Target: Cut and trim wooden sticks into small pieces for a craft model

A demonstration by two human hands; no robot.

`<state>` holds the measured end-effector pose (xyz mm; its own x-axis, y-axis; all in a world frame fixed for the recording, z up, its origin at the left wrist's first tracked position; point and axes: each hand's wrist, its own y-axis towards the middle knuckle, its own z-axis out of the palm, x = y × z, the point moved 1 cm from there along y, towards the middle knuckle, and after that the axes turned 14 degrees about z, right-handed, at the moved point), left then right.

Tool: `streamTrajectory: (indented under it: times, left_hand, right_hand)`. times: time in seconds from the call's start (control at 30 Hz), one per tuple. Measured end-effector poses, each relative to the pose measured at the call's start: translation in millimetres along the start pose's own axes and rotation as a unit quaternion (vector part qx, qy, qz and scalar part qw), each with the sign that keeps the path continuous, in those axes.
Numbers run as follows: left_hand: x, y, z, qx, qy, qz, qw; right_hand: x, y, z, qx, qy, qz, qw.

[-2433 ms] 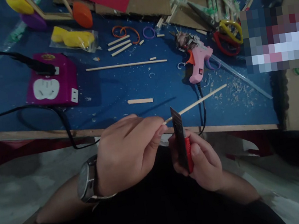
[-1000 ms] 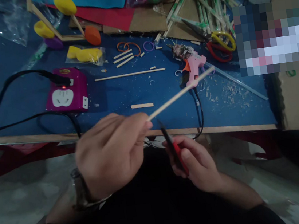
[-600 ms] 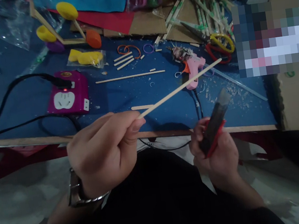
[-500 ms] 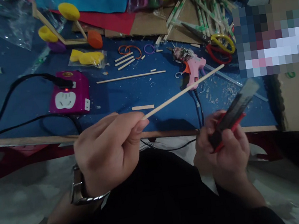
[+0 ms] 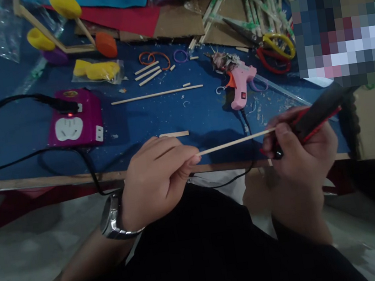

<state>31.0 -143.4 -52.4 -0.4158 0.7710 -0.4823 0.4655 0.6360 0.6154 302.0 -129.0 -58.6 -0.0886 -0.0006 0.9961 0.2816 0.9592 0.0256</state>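
Left hand (image 5: 163, 178): closed, thumb and forefinger pinching the thin wooden stick (image 5: 236, 143), which runs rightward from that grip to the other hand. Right hand (image 5: 309, 156): closed around the red-and-black cutter (image 5: 319, 116), its thumb also meeting the stick's far end (the cutter's outer end is lost in blur). In this inspector's judgement, sound handling calls for a steady left pinch, light pressure so the stick does not bow, and the cutter's edge kept off the fingers. Pink glue gun (image 5: 244, 82): beyond the stick, between both grips. Change from half a second ago: that end then stood free, the right hand apart; now both hands meet the stick.
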Motion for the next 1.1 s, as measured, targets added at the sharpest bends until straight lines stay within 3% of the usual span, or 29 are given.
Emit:
streamTrajectory:
  times: [0.1,0.2,0.33,0.47,0.53,0.67,0.93,1.1]
  left_hand:
    - [7,-1,4,0.016,0.019,-0.007,1.0]
    - [13,-5,7,0.027,0.051,-0.007,0.998]
    - [16,-12,6,0.02,0.095,0.002,0.995]
    - [16,-13,6,0.031,0.138,0.007,0.99]
    - [16,-12,7,0.047,0.144,0.003,0.988]
    - [17,-13,6,0.063,0.138,-0.013,0.988]
    - [20,-18,-7,0.072,0.129,-0.035,0.988]
    - [20,-17,-4,0.06,0.133,-0.039,0.988]
  right_hand:
    - [-3,4,-8,-0.004,-0.092,0.008,0.996]
    - [-3,9,-17,-0.008,-0.22,0.018,0.975]
    - [5,15,-21,0.023,-0.314,-0.001,0.949]
    - [14,18,-21,0.039,-0.404,-0.07,0.911]
    - [18,16,-20,0.045,-0.419,-0.108,0.901]
    - [27,-2,-12,0.125,-0.423,-0.137,0.887]
    - [24,-38,-1,0.238,-0.383,-0.084,0.889]
    - [13,-55,9,0.261,-0.392,-0.073,0.879]
